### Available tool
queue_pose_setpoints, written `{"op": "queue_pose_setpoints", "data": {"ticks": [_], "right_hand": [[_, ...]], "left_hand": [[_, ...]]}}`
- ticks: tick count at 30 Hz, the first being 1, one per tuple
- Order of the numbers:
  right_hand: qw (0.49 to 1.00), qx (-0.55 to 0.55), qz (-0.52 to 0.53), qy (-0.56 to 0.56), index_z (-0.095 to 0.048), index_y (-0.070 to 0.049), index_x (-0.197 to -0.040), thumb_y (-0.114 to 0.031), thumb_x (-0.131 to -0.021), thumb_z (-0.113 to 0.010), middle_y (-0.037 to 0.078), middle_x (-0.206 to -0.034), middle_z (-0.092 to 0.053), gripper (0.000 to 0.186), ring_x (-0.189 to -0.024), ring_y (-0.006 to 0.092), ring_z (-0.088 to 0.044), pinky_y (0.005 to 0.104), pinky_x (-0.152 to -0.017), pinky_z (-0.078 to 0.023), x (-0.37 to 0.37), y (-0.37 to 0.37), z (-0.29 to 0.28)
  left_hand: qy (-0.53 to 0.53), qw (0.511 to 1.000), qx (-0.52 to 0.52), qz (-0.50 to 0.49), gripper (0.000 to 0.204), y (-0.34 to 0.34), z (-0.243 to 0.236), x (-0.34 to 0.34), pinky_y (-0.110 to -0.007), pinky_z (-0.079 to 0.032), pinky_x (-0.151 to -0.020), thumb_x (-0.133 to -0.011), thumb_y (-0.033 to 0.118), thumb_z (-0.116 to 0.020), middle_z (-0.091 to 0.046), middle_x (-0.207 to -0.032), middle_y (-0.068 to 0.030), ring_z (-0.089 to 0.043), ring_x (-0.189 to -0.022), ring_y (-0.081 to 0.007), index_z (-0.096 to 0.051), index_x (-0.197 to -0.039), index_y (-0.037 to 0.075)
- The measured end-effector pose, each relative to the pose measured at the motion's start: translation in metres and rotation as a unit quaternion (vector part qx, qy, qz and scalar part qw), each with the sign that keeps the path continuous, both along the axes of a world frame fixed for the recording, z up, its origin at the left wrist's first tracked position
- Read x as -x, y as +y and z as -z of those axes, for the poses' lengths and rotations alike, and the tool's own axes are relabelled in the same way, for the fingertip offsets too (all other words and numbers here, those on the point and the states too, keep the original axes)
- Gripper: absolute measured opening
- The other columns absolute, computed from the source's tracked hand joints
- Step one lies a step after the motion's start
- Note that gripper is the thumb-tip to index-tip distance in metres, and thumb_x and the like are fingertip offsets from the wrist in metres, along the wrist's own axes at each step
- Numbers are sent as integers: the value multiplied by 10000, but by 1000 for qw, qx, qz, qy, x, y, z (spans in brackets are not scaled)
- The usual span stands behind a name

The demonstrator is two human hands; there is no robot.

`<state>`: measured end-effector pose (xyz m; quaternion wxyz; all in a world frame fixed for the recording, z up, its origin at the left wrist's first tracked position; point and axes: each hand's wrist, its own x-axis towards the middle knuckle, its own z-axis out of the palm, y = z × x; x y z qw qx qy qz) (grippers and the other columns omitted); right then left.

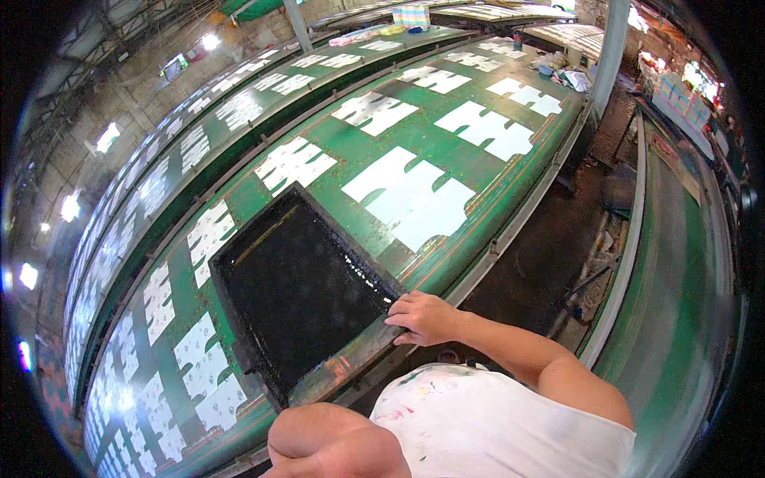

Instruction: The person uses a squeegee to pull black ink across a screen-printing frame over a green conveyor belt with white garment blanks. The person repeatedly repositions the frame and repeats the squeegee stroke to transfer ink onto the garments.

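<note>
A dark screen printing frame [295, 279] lies over the green table [335, 215] in front of me, its near side at the table's edge. Bent round the frame's near right corner are the fingers of my right hand [426, 319]. Of my left side only the bent arm shows at the bottom; that hand is out of sight. Just beyond the frame is a plain white fabric piece [410, 195]. Pieces with small dark prints, such as one fabric piece [211, 378], lie to the left. What is under the frame is hidden.
More long tables with rows of white pieces [239, 107] stretch along the left. A metal post [612, 48] rises at the far right end, near a blue bowl [546, 69] and crumpled items. Right of me runs an aisle [550, 247], then another green table [661, 319].
</note>
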<state>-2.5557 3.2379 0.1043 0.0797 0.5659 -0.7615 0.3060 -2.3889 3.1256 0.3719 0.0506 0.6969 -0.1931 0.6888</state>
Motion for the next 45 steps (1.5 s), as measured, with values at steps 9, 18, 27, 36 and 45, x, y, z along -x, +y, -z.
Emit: {"op": "queue_pose_setpoints", "data": {"ticks": [9, 18, 27, 36, 45], "right_hand": [[998, 18, 51, -44, -771, -77, -1200, -213, -867, -877, 110, -1177, -743, 375, -1105, 338, -716, 453, -986, -582, 35, 46, 12], [972, 44, 184, -141, -718, 16, -1310, 54, -824, -687, 214, -1229, -717, 489, -1187, 434, -682, 492, -1064, -565, 67, 2, 55], [915, -85, 290, -266, -712, 30, -1349, -297, -865, -890, 231, -1207, -715, 610, -1179, 428, -692, 507, -1047, -563, 99, -58, 85], [855, -152, 397, -298, -760, -6, -1269, -234, -823, -861, 198, -1247, -722, 511, -1172, 411, -722, 505, -1012, -595, 105, -89, 82], [895, -64, 365, -249, -768, 25, -1103, -189, -747, -796, 200, -1132, -730, 416, -1094, 418, -730, 517, -951, -603, 109, -91, 56]], "left_hand": [[-84, 978, 152, -117, 756, -4, 17, 54, -552, -301, -1286, -1137, 477, -573, -474, -1695, -269, -445, -1536, -429, -367, -1700, 16], [-202, 17, 251, -946, 914, -190, 158, 45, -633, -190, -1338, -1114, 644, -522, -425, -1744, -241, -342, -1627, -448, -229, -1764, 72], [-625, -261, 440, -589, 867, -484, 391, -45, -466, -512, -1173, -1013, 360, -826, -575, -1601, -299, -638, -1402, -413, -446, -1632, -114], [-576, -328, 489, -566, 730, -431, 363, -16, -487, -565, -1084, -876, 300, -951, -753, -1341, -296, -732, -1183, -438, -682, -1432, -89], [-624, -234, 450, -595, 827, -445, 369, -18, -500, -564, -1064, -836, 385, -967, -759, -1281, -343, -729, -1113, -465, -676, -1373, -173]]}}
